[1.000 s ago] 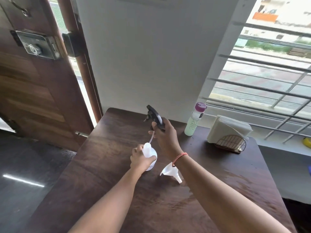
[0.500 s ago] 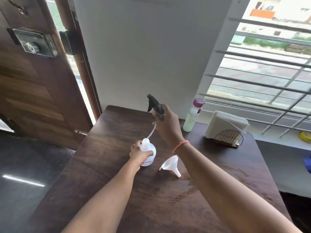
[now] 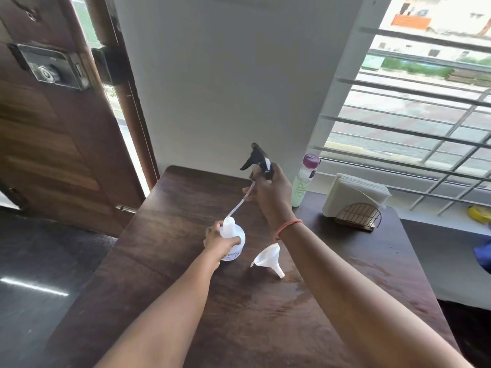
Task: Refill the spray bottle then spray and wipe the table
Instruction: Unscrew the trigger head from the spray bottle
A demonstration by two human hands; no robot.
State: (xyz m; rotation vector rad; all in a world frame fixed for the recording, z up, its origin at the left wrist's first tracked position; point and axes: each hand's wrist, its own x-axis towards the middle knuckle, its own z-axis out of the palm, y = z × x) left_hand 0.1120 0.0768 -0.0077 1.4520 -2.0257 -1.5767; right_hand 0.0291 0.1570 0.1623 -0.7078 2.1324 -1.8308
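A small white spray bottle (image 3: 231, 236) stands on the dark wooden table (image 3: 170, 235), and my left hand (image 3: 219, 241) grips its body. My right hand (image 3: 272, 193) holds the black trigger head (image 3: 257, 158) raised above and behind the bottle. The head's clear dip tube (image 3: 240, 200) slants down, its lower end still at the bottle's open neck. A white funnel (image 3: 268, 257) lies on its side just right of the bottle. A pale green refill bottle (image 3: 303, 181) with a purple cap stands at the table's far edge.
A wire holder with white napkins (image 3: 353, 197) sits at the table's far right. Wet smears mark the tabletop near the funnel. A wooden door (image 3: 47, 134) stands open on the left, a barred window (image 3: 414, 107) on the right, with a yellow object (image 3: 478, 212) on its sill.
My right hand has lifted the trigger head higher and away from the bottle, drawing most of the dip tube out. My left hand keeps hold of the bottle.
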